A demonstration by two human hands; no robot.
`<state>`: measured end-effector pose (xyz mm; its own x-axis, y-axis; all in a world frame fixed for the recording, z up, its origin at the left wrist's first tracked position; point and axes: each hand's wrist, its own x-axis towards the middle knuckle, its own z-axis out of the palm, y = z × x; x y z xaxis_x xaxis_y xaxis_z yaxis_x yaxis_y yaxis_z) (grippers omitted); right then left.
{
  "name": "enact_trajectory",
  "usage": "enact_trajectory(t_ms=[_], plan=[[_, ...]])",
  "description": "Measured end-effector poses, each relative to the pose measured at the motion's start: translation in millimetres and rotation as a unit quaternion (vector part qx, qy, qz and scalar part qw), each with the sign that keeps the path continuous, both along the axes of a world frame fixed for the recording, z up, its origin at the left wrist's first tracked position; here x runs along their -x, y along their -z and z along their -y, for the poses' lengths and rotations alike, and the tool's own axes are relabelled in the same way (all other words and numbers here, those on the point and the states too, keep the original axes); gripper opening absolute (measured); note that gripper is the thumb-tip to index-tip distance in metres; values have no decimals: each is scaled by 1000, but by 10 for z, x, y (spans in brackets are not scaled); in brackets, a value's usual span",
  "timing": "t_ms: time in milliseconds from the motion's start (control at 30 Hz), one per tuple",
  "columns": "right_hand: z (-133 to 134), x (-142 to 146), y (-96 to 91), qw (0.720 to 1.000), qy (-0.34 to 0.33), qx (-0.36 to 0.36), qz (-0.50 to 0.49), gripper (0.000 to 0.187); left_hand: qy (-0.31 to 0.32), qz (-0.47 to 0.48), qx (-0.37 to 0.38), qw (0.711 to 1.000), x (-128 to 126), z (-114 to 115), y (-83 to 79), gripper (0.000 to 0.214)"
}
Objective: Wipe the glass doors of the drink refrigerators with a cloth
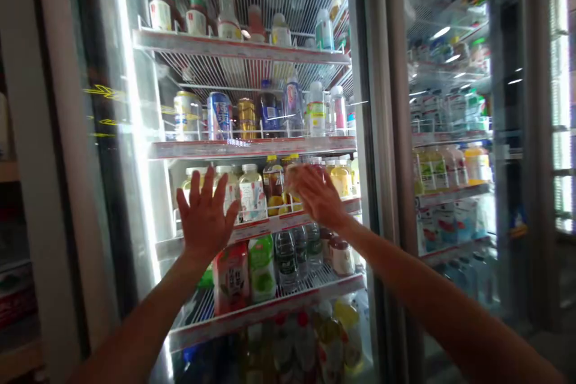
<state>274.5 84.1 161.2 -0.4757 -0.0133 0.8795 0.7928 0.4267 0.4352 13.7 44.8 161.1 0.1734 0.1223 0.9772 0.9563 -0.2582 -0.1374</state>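
Observation:
I face a lit drinks cooler with a glass door (135, 204). My left hand (206, 211) is raised flat with fingers spread, in front of the third shelf (252, 229), level with pale bottles (252, 191). My right hand (317, 194) reaches to the same shelf, fingers together and blurred, over yellow-capped bottles (341, 177). I cannot tell whether the hands touch the glass or reach inside. Neither hand holds anything.
Cans (219, 114) and bottles line the shelf above. Below stand cartons (230, 276) and water bottles (286, 258). A door frame (382, 132) divides this cooler from a second cooler (450, 162) on the right. A pale wall post (36, 162) stands left.

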Motion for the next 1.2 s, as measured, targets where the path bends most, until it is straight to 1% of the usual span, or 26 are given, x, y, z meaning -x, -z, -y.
enact_trajectory(t_ms=[67, 100, 133, 167, 267, 300, 333, 367, 433, 500, 533, 567, 600, 667, 700, 733, 767, 800, 867, 933, 967, 1000, 1100, 1133, 1167, 1200], plan=[[-59, -140, -50, 988, 22, -8, -152, 53, -6, 3, 11, 1000, -7, -31, 14, 60], [-73, -183, -27, 981, 28, -10, -193, 54, -7, 3, 15, 1000, -12, -50, 27, 61], [-75, -212, 36, 980, 27, -10, -196, 56, -8, 3, 16, 1000, -16, -67, 40, 61], [-66, -236, 135, 987, 20, -7, -162, 58, -8, 4, 16, 1000, -20, -81, 51, 62], [-35, -380, 464, 1000, -6, 9, 24, 59, -4, 6, 12, 1000, -25, -94, 65, 62], [-40, -462, 524, 999, -4, 6, 42, 59, -1, 8, 10, 1000, -26, -91, 65, 62], [-57, -549, 543, 1000, 3, -4, 18, 57, 1, 9, 9, 1000, -27, -86, 63, 62], [-82, -627, 525, 999, 12, -20, -43, 56, 3, 11, 8, 1000, -28, -81, 62, 62], [-132, -686, 435, 978, 23, -53, -201, 55, 4, 12, 4, 1000, -29, -75, 62, 62], [-141, -557, 383, 954, 18, -64, -293, 57, 5, 10, 1, 1000, -25, -79, 68, 62], [-123, -429, 396, 953, 12, -58, -298, 60, 6, 9, -1, 1000, -21, -84, 72, 62], [-94, -281, 432, 961, 4, -47, -274, 63, 9, 9, -2, 1000, -15, -90, 76, 62], [-58, -136, 481, 975, -7, -31, -219, 65, 11, 9, -2, 1000, -8, -95, 80, 62], [2, 55, 550, 997, -25, 0, -75, 68, 13, 11, -2, 1000, 5, -102, 84, 62], [11, 70, 541, 999, -28, 7, -26, 68, 13, 12, -3, 1000, 9, -103, 84, 62], [1, 30, 491, 1000, -26, 7, -14, 67, 12, 10, -5, 1000, 10, -103, 83, 62], [-28, -53, 401, 999, -19, -2, -44, 65, 11, 7, -6, 1000, 9, -102, 82, 62], [-71, -159, 278, 994, -10, -17, -111, 64, 9, 5, -7, 1000, 5, -101, 80, 62], [-169, -337, -9, 961, 7, -54, -270, 60, 6, 2, -9, 1000, -10, -102, 75, 61], [-226, -346, -226, 931, 18, -73, -356, 59, 5, 1, -7, 1000, -23, -106, 72, 61], [-227, -278, -276, 932, 22, -73, -354, 59, 5, 0, -6, 1000, -25, -106, 72, 61], [-211, -178, -283, 944, 24, -66, -322, 60, 5, -1, -4, 1000, -22, -104, 72, 61], [-106, 89, -169, 993, 19, -24, -117, 64, 4, -14, 3, 1000, 23, -73, 70, 60], [-79, 103, -142, 998, 15, -12, -59, 63, 3, -22, 8, 1000, 47, -53, 63, 60], [-67, 67, -144, 999, 14, -5, -35, 62, 2, -31, 15, 999, 73, -32, 51, 60], [-73, -7, -179, 998, 16, -5, -55, 60, 1, -36, 22, 999, 96, -10, 32, 60]])
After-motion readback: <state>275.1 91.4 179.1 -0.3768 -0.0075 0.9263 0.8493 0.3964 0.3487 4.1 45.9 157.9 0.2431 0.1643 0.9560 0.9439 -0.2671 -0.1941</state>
